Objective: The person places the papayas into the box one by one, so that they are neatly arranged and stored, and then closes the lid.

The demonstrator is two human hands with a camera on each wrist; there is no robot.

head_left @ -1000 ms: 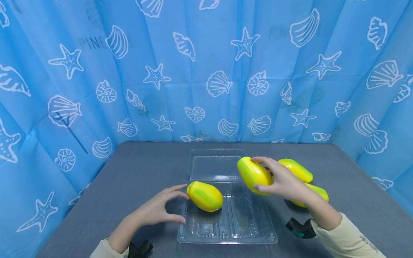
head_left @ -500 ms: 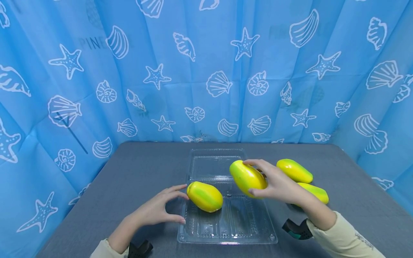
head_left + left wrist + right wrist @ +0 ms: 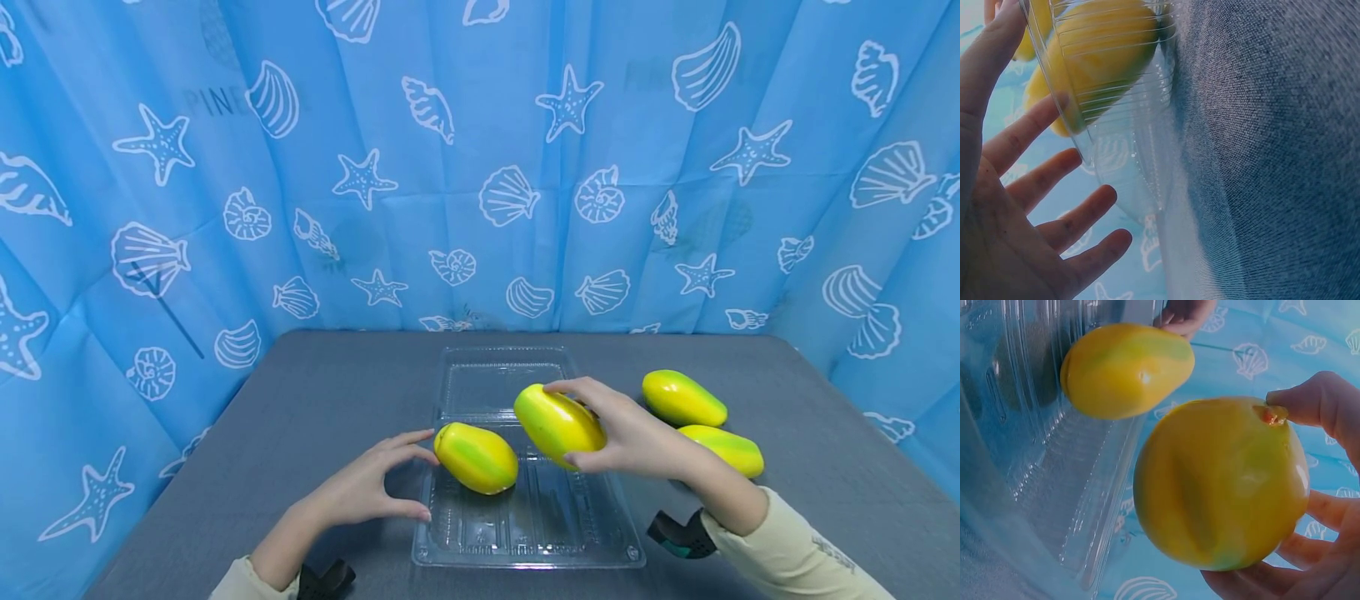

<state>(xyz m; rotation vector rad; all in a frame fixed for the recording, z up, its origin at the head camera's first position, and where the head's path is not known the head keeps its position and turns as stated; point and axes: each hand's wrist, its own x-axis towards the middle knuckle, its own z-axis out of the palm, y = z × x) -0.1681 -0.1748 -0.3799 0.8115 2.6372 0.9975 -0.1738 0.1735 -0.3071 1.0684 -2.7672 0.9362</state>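
From where I stand, the person's right hand (image 3: 637,437) grasps a smooth, oblong yellow-and-green fruit (image 3: 558,427), thumb on one side and fingers curled round the other, holding it up over the right half of a clear, ribbed plastic container (image 3: 528,560). Near it, a second glossy yellow-green oblong fruit (image 3: 477,458) lies tilted in the container's left half, apart from the held one. By the left rim, the left hand (image 3: 360,485) is spread and relaxed, gripping nothing, its fingertips near that second fruit. The container's clear lid (image 3: 506,387) lies back on the far side. To the right, two more yellow-green oblong fruits (image 3: 684,398) rest on the dark grey tablecloth (image 3: 337,383), before a blue shell-patterned curtain (image 3: 465,200)
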